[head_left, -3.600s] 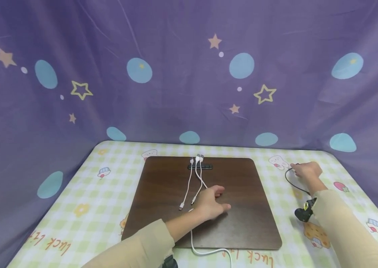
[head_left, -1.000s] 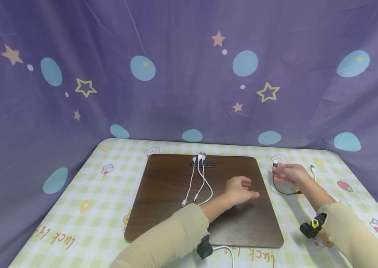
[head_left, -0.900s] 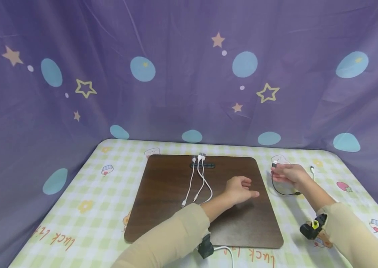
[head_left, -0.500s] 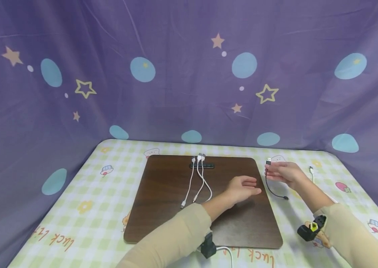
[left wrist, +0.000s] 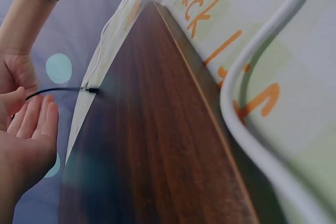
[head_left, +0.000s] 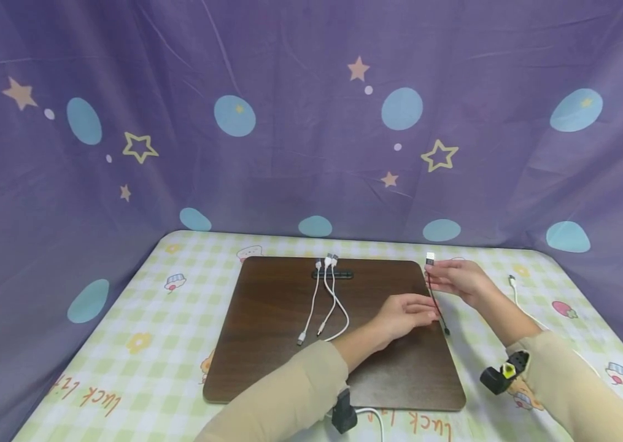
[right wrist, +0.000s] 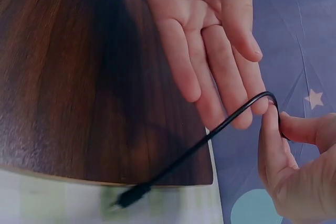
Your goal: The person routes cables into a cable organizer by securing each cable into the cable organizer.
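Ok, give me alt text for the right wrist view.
The right hand pinches a thin black cable that droops across the open left hand's fingertips to its plug at the edge of a dark brown wooden board.

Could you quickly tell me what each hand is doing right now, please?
Left hand: open, palm up, fingers straight beside the black cable, holding nothing.
Right hand: pinching the black cable near its plug end, lifted above the wooden board.

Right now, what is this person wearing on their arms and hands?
Both arms wear long beige sleeves. The left hand and right hand are bare. A small black camera unit sits under each wrist; the right one has a yellow mark, the left one trails a white cable.
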The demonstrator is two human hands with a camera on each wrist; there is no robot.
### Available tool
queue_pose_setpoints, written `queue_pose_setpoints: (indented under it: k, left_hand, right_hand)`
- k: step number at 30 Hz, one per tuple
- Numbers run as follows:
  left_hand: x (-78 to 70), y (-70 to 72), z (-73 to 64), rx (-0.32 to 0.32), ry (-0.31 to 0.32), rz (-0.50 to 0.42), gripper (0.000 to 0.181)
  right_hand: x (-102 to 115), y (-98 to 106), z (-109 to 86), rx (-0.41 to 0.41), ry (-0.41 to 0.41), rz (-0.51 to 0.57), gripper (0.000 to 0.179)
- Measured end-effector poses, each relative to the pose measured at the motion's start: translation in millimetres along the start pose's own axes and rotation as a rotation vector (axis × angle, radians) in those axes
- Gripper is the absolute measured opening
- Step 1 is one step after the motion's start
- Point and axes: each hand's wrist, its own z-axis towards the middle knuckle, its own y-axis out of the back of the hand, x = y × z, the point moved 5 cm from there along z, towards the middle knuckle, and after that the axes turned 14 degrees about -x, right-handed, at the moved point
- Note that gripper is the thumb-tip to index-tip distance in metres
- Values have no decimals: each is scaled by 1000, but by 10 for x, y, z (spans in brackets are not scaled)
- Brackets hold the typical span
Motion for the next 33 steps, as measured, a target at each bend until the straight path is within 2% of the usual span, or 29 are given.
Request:
queue_pose_setpoints:
  k: [4, 11, 18, 20, 26, 29, 33]
  left_hand:
    - [24, 21, -45, 28, 23, -83, 27]
    - [110, 168, -165, -1, 52, -189, 24]
    - [205, 367, -297, -76, 108, -185, 22]
    - [221, 417, -325, -101, 119, -176, 21]
    - [204, 587, -416, -153, 122, -152, 24]
    - [171, 684, -453, -187, 111, -140, 26]
    - [139, 799, -483, -230, 96, -146, 29]
  right_hand:
    - [28, -55, 1, 19, 8, -13, 62]
    - [69, -223, 61, 43, -5, 29, 67]
    - [79, -408, 171, 71, -37, 117, 65]
    - [78, -461, 198, 83, -40, 141, 56]
    - [56, -643, 281, 97, -56, 172, 12]
    - [33, -732, 338, 100, -70, 187, 5]
    - [-4, -842, 428, 89, -109, 233, 7]
